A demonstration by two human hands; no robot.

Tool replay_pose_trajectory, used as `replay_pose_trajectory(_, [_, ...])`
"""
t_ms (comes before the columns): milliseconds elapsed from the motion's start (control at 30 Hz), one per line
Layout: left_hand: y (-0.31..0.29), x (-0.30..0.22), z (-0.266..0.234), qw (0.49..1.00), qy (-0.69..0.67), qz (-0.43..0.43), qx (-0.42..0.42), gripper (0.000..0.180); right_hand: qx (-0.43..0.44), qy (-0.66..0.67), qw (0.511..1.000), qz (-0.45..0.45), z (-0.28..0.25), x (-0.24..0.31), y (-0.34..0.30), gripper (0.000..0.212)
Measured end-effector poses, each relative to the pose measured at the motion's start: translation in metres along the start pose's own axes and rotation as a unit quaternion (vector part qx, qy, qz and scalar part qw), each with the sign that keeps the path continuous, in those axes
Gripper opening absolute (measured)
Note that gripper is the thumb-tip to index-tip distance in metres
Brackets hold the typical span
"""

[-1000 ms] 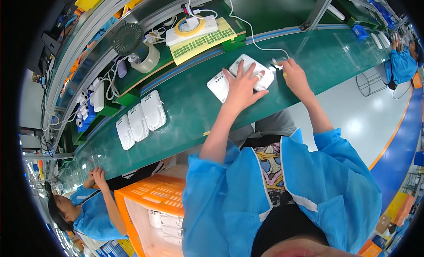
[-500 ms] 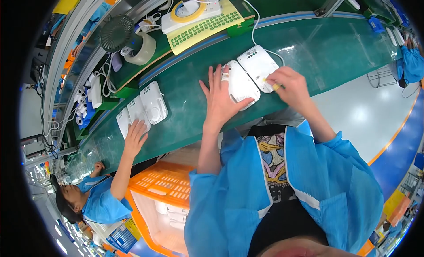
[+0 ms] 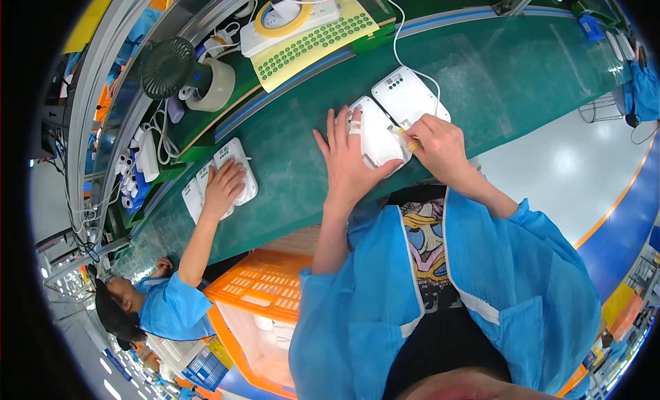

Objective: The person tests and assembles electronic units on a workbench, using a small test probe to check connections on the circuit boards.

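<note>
Two white flat plastic devices lie side by side on the green bench. My left hand (image 3: pixel 346 159) rests with fingers spread on the nearer-left device (image 3: pixel 377 135), thumb along its lower edge. A light bandage wraps one of its fingers. Over the seam between the devices, my right hand (image 3: pixel 440 149) is closed in a pinch at the left device's right edge. Yellow coverings show on its fingertips; whatever they pinch is too small to make out. The other device (image 3: pixel 405 97), with green dots on it, is partly behind this hand. A white cable (image 3: pixel 397 46) curves down beside it.
A co-worker's hand (image 3: pixel 223 187) lies on more white devices (image 3: pixel 234 159) at the left. Along the shelf are a fan (image 3: pixel 167 68), a tape roll (image 3: pixel 214 84), a power strip (image 3: pixel 323 14) and a green-dotted sticker sheet (image 3: pixel 313 46). An orange crate (image 3: pixel 258 286) stands below the bench.
My right hand has moved left and down, from the right device to the left one's edge. My left hand stays on its device. The co-worker's hand has shifted up and right across their devices.
</note>
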State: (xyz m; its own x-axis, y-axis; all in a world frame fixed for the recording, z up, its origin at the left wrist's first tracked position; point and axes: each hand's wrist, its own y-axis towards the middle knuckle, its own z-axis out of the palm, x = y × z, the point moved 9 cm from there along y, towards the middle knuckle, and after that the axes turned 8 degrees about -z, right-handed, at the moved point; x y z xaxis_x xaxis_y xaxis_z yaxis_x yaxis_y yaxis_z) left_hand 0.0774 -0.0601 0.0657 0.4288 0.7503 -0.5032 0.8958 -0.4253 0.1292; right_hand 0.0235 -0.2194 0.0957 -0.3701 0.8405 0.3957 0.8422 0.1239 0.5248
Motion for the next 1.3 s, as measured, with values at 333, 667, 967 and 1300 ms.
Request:
replay_pose_trajectory(333, [0.002, 0.002, 0.000, 1.000, 0.000, 0.007, -0.002, 0.119, -0.005, 0.040, 0.999, 0.011, 0.010, 0.004, 0.004, 0.011])
replay_pose_trajectory(667, [0.070, 0.000, -0.074, 0.986, -0.104, 0.044, -0.125, 0.031, -0.004, 0.049, 0.999, -0.020, 0.013, -0.003, 0.007, 0.012])
replay_pose_trajectory(967, [0.156, 0.018, -0.095, 0.982, -0.032, 0.058, -0.177, 0.015, -0.012, 0.072, 0.997, -0.025, 0.017, -0.005, 0.006, 0.015])
replay_pose_trajectory(1300, [0.150, 0.006, -0.095, 0.967, 0.015, 0.121, -0.226, 0.015, -0.004, 0.074, 0.997, -0.038, 0.016, -0.004, 0.006, 0.014])
